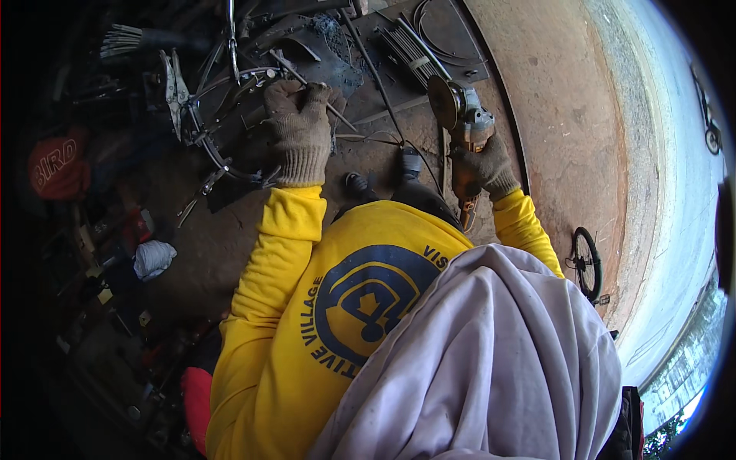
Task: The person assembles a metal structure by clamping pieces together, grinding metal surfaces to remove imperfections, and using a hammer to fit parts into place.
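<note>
My left hand (297,126), in a knitted work glove, is closed around a thin metal rod (343,118). The rod slants past the glove, with one end up and left and the other down and right. An angle grinder (469,123) with a round disc is gripped in my gloved right hand (487,166), its disc toward the top of the view. Whether the disc spins I cannot tell. Left of my left hand lies a curved metal frame (205,142), with locking pliers (175,90) at its upper left.
Beyond my hands is a dark metal work surface (372,69) with a bundle of thin rods (414,52) on it. A bicycle wheel (589,264) stands at the right. Cluttered ground at the left holds a whitish bundle (153,259) and a red printed item (60,165).
</note>
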Motion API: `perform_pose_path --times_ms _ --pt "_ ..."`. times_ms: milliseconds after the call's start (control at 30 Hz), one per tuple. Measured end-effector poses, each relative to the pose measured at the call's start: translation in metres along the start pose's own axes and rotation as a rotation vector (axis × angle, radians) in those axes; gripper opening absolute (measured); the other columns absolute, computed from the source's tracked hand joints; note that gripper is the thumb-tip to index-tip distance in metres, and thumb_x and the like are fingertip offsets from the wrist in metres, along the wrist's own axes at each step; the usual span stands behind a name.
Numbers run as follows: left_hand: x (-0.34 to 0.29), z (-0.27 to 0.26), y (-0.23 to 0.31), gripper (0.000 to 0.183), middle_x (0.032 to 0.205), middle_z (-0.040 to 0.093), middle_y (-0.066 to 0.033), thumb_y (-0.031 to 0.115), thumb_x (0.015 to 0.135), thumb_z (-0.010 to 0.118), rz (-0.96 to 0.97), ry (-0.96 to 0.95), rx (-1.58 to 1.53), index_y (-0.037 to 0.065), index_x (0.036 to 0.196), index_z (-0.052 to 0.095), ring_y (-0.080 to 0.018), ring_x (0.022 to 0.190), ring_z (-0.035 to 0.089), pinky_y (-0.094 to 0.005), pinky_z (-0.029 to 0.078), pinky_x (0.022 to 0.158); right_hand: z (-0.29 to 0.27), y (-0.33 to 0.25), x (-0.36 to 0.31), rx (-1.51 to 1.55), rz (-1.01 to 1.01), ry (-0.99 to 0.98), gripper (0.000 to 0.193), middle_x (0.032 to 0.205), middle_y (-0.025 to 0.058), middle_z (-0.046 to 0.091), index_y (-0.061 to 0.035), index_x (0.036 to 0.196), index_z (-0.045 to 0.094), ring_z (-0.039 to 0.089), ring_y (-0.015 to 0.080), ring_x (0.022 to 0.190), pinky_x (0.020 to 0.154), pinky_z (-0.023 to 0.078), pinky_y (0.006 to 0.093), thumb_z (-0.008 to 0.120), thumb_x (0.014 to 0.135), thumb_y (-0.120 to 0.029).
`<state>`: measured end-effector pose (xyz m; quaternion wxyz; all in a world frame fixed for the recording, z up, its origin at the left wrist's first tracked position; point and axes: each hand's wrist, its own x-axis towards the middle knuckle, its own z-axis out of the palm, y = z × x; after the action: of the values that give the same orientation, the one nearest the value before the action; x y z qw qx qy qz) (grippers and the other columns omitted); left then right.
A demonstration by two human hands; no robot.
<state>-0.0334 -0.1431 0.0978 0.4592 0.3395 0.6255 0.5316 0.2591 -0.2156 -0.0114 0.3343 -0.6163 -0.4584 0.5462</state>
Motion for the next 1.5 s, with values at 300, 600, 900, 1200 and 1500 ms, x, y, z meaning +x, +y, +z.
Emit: perform_pose_path --times_ms 300,600,900,1200,1500 --pt "0.002 -0.017 -0.003 0.019 0.106 0.065 -0.0093 0.0 0.098 0.057 -0.135 -0.204 0.049 0.005 0.116 0.06 -0.0188 0.092 0.07 -0.029 0.061 0.075 0.002 -0.005 -0.001 0.073 0.026 0.003 0.071 0.114 0.0106 0.067 -0.0051 0.131 0.05 0.066 0.0218 0.099 0.088 0.054 0.0348 0.085 0.071 -0.022" --pt "0.02 -0.049 -0.001 0.034 0.108 0.065 -0.0159 0.012 0.09 0.063 1.31 -0.322 1.57 0.005 0.123 0.058 -0.0355 0.086 0.066 -0.042 0.056 0.072 -0.002 0.025 0.002 0.133 0.054 0.075 0.067 0.114 0.0104 0.067 -0.0046 0.129 0.053 0.066 0.0211 0.1 0.089 0.054 0.035 0.085 0.072 -0.021" --pt "0.018 -0.041 0.021 0.013 0.1 0.06 -0.0095 0.023 0.09 0.063 0.819 -0.353 1.979 0.012 0.098 0.064 -0.0271 0.093 0.065 -0.0389 0.056 0.07 -0.004 0.014 -0.009 0.137 0.127 0.086 0.065 0.112 0.0103 0.068 -0.0041 0.127 0.054 0.067 0.0199 0.096 0.085 0.055 0.0333 0.084 0.073 -0.021" --pt "0.016 -0.032 0.022 0.013 0.103 0.06 -0.0122 0.01 0.088 0.065 0.941 -0.552 1.197 0.006 0.101 0.064 -0.0306 0.093 0.063 -0.0382 0.055 0.075 -0.008 0.027 -0.005 0.149 0.112 0.125 0.063 0.109 0.0101 0.069 -0.004 0.126 0.055 0.067 0.021 0.094 0.084 0.055 0.0337 0.085 0.073 -0.021" --pt "-0.013 -0.016 0.025 0.019 0.082 0.069 -0.004 0.019 0.101 0.057 -0.256 -0.545 0.523 0.007 0.112 0.067 -0.0117 0.065 0.063 -0.0252 0.052 0.061 -0.009 0.011 -0.006 0.144 0.008 0.14 0.06 0.107 0.0113 0.068 -0.0038 0.127 0.053 0.068 0.0226 0.092 0.083 0.057 0.0366 0.081 0.075 -0.016"
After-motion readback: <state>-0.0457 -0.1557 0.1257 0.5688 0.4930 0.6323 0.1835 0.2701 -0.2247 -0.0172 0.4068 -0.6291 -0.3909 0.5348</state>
